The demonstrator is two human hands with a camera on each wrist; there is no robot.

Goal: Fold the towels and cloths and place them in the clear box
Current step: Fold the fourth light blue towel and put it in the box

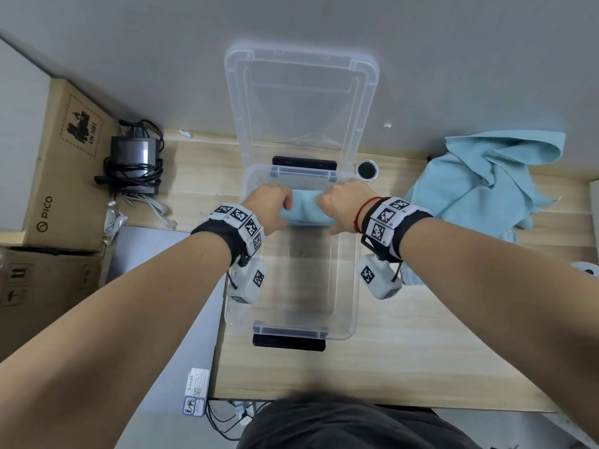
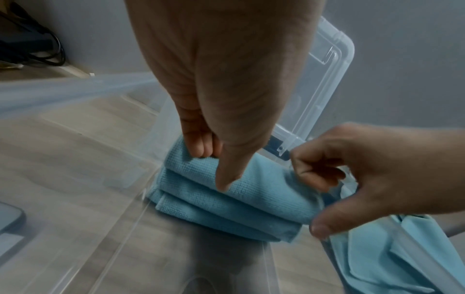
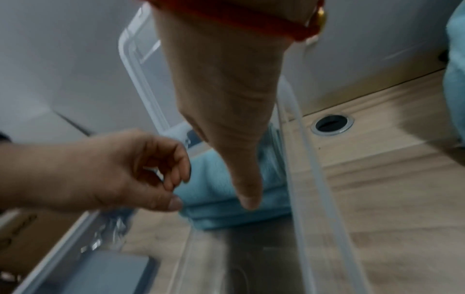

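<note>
A folded light-blue cloth (image 1: 304,209) lies at the far end inside the clear box (image 1: 354,286), which stands on the wooden table. My left hand (image 1: 281,205) grips the cloth's left end, thumb on the front and fingers curled over the top (image 2: 214,165). My right hand (image 1: 326,206) holds the right end the same way, thumb pressed on the front (image 3: 246,191). The cloth (image 2: 251,208) shows as several stacked layers. A second blue towel (image 1: 486,176) lies crumpled and unfolded on the table to the right of the box.
The clear lid (image 1: 301,92) leans upright against the grey wall behind the box. A black cable grommet (image 1: 367,170) sits right of the box's far end. Cardboard boxes (image 1: 64,163) and a black power adapter with coiled cables (image 1: 134,157) are at the left.
</note>
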